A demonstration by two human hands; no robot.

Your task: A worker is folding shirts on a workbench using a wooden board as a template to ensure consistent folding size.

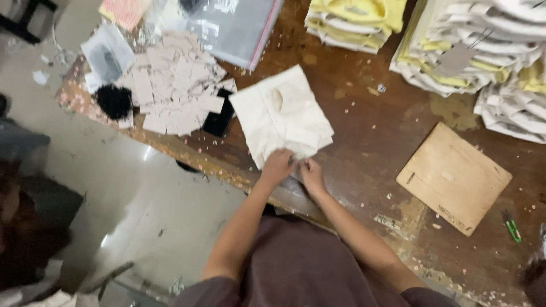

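A folded cream garment (282,113) lies on the dark wooden table (364,136), tilted, with its near edge toward me. My left hand (277,166) pinches that near edge, fingers closed on the cloth. Right beside it my right hand (312,173) grips the same edge; the two hands almost touch. What is between the fingertips is too small and blurred to tell.
A heap of pale paper tags (173,85) with black thread tufts (114,101) lies at the left. Clear plastic bags (233,25) sit at the back. Stacks of folded yellow and white garments (472,45) fill the back right. A wooden board (453,177) and green snips (513,228) lie right.
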